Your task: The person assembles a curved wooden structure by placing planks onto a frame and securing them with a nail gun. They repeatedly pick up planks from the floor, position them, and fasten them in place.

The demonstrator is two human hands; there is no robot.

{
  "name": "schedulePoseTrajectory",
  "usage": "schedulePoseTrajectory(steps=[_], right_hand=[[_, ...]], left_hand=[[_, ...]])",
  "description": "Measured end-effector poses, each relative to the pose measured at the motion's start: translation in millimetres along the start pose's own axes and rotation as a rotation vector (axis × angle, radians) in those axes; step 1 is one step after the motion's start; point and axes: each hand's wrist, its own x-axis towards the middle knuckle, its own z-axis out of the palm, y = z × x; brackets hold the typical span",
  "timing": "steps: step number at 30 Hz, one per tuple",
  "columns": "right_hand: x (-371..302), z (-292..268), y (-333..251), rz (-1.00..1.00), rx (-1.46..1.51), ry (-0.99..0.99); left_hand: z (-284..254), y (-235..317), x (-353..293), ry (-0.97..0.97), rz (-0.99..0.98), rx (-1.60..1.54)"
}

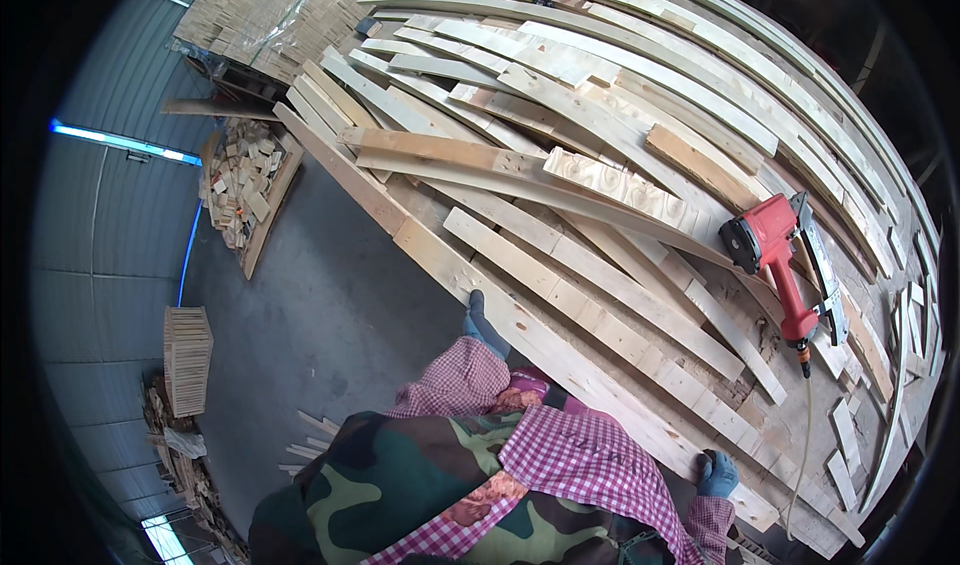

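A long pale wooden board (520,323) lies along the near edge of a large table heaped with timber. My left hand (482,327), in a blue-grey glove, grips its near edge, with the thumb resting on the wood and the other fingers mostly hidden. Farther right along the same board, my right hand (717,474) is closed on the edge, its gloved fingers curled. Just beyond lies a parallel wooden strip (600,327). A red nail gun (780,255) rests on the boards at the right, held by neither hand.
A thin air hose (806,435) runs from the nail gun toward the near edge. Many loose strips (640,55) cover the far side. Left of the table stand a bin of wood offcuts (245,180), a wrapped timber stack (270,20) and a bundle of slats (187,360).
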Motion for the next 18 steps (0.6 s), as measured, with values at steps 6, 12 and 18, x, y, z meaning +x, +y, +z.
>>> schedulePoseTrajectory(steps=[6,12,18], right_hand=[[6,-3,-4,-0.004,-0.023,-0.024],[42,5,-11,-0.018,-0.044,-0.040],[104,-19,-35,-0.068,-0.055,0.028]], left_hand=[[-14,-15,21,0.076,-0.035,-0.011],[-18,-20,78,0.112,0.026,0.002],[19,6,110,0.126,0.071,0.504]])
